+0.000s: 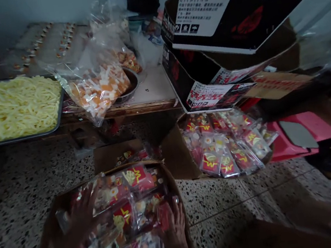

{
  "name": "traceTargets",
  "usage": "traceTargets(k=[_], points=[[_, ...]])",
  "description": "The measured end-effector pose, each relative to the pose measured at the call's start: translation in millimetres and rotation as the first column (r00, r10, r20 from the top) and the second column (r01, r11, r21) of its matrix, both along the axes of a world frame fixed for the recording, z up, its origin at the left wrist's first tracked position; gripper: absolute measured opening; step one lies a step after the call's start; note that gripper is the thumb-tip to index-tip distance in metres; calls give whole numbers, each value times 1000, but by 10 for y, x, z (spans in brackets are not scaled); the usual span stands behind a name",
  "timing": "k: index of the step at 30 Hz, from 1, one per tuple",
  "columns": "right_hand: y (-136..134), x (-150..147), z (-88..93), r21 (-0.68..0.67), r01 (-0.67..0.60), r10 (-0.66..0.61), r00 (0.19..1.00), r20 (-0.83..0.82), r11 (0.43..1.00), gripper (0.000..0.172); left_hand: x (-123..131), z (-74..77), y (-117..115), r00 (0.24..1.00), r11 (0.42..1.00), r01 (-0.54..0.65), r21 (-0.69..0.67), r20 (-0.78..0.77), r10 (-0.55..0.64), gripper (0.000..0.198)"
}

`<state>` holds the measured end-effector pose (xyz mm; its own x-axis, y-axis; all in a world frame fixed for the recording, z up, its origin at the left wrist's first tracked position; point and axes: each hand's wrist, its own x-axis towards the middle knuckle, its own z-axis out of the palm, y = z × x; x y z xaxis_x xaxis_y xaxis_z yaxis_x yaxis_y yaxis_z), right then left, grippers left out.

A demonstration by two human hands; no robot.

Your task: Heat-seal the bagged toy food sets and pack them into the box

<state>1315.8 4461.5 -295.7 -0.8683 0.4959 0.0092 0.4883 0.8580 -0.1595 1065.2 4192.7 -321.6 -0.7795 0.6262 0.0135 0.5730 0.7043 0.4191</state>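
A cardboard box (171, 177) on the floor is filled with clear packets (123, 217) that have red and yellow printed cards inside. Over the left part of the box, my left hand (85, 210) lies across the packets with its fingers stretched out, somewhat blurred and dark. At the right inner side of the box is my right hand (174, 224), its fingers extended against the packets and the cardboard wall. Neither hand is closed around anything that I can see.
A second box of similar packets (223, 144) stands to the right, beside a pink plastic item (291, 134). Behind are a tray of pale yellow strips (14, 109), a clear bag of orange and white pieces (97, 86) and stacked black cartons (230, 15).
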Motion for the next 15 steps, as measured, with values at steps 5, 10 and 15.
traceTargets(k=[5,10,15], points=[[384,10,-36,-87,-199,200,980,4,976,92,617,344,588,975,978,-211,8,-76,211,81],[641,79,-40,-265,-494,512,859,-4,828,87,524,441,1504,941,942,-336,-16,-56,335,65],[1265,-336,249,-130,-523,510,852,-117,843,48,512,137,1809,961,947,-277,-164,-23,277,54]])
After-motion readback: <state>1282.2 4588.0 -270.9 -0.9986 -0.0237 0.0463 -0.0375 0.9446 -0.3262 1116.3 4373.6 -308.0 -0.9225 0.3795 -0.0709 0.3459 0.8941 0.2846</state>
